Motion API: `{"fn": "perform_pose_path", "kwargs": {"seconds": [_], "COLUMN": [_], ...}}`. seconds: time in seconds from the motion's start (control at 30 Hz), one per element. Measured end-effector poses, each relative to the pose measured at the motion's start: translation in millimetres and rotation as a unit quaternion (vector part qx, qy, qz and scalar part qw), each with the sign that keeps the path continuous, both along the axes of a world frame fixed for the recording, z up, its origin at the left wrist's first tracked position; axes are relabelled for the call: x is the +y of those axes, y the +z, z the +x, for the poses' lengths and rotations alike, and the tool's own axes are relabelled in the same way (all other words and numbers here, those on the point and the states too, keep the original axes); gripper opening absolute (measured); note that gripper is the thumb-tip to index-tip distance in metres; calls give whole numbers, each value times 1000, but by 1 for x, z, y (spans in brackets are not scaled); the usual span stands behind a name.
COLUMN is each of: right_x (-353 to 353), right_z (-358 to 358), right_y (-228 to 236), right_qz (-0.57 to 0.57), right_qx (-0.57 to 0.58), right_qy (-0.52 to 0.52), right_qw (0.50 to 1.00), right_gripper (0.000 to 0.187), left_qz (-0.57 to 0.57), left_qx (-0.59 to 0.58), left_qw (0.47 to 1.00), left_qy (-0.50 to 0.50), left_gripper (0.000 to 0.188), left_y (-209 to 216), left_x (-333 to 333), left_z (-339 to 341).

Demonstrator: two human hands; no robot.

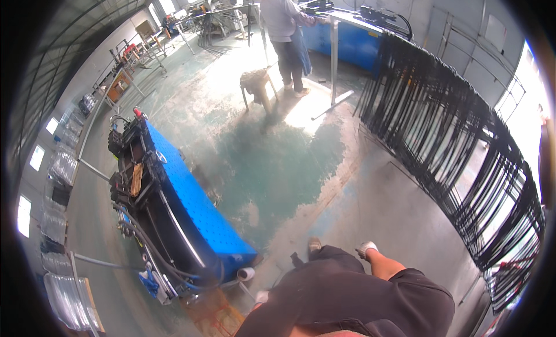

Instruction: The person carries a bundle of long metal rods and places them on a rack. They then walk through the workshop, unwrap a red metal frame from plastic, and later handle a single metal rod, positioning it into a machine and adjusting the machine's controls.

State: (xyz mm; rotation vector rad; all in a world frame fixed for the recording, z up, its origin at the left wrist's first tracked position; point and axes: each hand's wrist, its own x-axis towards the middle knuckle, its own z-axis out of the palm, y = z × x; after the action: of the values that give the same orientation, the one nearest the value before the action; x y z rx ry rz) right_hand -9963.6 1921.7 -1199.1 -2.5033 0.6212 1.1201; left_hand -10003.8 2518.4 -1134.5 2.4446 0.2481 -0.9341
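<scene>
My right hand (366,248), in a whitish glove, hangs in front of my dark clothing at the end of a bare forearm. Its fingers look loosely apart, and no object shows in it. Low on the left, my left hand (262,297) is a small pale patch beside my dark top, its fingers mostly hidden. Nearest to it is the end of a long blue machine (194,201) with a white roll or pipe end (245,274). A wooden piece (136,179) lies on the machine's dark side.
A rack of hanging black strips or hoses (446,140) runs along the right. Ahead, a person (282,33) stands at a workbench (359,18), near a stool (255,82). Clear-wrapped stacks (66,296) line the left wall. Worn green floor (272,169) lies between.
</scene>
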Motion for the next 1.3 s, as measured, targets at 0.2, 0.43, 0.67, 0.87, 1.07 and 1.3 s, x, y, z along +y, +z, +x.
{"fn": "perform_pose_path", "kwargs": {"seconds": [0.2,0.43,0.67,0.87,1.07,1.3], "right_x": [72,163,128,116,201,268], "right_z": [225,390,404,392,500,710], "right_y": [124,204,83,46,92,91], "right_qz": [59,195,36,-11,43,101], "right_qx": [-55,-186,-49,19,60,-27], "right_qy": [19,-56,-4,-167,-127,-167], "right_qw": [997,962,998,986,989,980], "right_gripper": [51,55,45,50,52,51], "left_qz": [-98,-87,-92,-136,-138,-101], "left_qx": [-68,-94,-130,-87,-55,48], "left_qw": [936,984,986,980,970,992], "left_qy": [330,124,-49,113,193,62], "left_gripper": [16,32,35,35,34,39], "left_y": [36,43,-52,37,6,-16], "left_x": [3,-30,68,92,127,139], "left_z": [168,283,488,619,690,720]}}
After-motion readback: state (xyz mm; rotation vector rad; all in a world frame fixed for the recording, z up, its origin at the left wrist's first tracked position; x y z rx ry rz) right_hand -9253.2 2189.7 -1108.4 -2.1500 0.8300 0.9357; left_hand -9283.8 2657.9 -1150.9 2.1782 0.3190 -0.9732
